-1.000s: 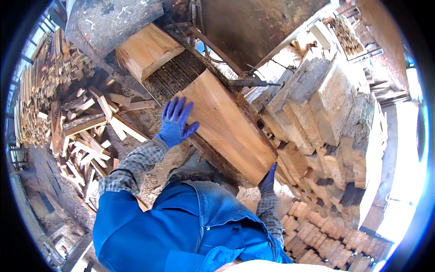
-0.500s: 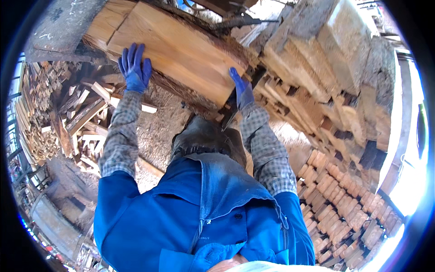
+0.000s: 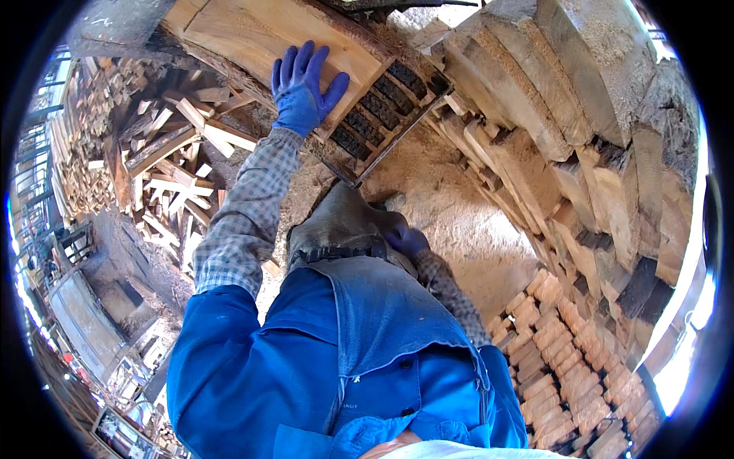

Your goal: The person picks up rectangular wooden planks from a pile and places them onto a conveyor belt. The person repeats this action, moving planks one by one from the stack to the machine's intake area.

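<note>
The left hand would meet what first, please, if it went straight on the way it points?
The left hand would probably just slide across the board it rests on; beyond the far edge, depth is unclear.

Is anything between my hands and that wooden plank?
Your left hand rests on the wooden plank, nothing visible between. Between your right hand and the plank lies a thin metal bar, probably easily reached over.

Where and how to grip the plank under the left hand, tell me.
Probably grip the plank by its near end's corners, from the right: that end lies exposed on the slotted bed, while the far end meets another board.
</note>
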### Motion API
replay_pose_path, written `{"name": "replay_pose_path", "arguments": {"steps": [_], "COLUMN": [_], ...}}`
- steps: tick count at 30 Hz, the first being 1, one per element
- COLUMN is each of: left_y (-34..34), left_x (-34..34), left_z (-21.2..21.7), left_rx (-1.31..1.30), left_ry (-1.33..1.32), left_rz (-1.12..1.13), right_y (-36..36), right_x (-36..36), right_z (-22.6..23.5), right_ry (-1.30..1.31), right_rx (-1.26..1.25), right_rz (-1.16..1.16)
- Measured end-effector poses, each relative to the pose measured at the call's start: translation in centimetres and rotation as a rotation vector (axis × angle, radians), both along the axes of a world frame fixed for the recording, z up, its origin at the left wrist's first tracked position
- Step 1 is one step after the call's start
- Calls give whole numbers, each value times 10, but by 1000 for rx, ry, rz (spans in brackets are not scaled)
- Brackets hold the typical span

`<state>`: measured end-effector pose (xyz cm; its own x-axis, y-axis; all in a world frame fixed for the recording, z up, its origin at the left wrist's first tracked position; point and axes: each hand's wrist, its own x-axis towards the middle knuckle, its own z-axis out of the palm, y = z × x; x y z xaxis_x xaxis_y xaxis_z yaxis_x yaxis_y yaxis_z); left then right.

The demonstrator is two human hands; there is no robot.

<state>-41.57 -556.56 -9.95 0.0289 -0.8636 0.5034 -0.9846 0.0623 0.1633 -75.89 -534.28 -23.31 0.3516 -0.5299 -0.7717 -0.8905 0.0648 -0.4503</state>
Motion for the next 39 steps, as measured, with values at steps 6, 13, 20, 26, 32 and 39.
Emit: {"name": "replay_pose_path", "arguments": {"steps": [6, 13, 20, 26, 32, 39], "left_y": [-11, -15, -22, -21, -29, -41], "left_x": [2, 18, 30, 40, 59, 83], "left_z": [3, 8, -4, -3, -6, -9], "left_rx": [-32, -50, -27, 66, 68, 47], "left_ry": [70, 78, 177, 126, 95, 76], "left_rz": [-16, -17, -57, -142, -130, -121], "right_y": [34, -91, -197, -221, -226, -205], "right_x": [-103, -60, 63, 90, 6, -187], "right_z": [-81, -13, 81, 138, 183, 327], "right_ry": [-259, -600, -696, -900, -709, 159], "right_rx": [211, -483, -534, -413, -928, -1989], "right_rz": [-536, -779, -767, -944, -1188, -1356]}}
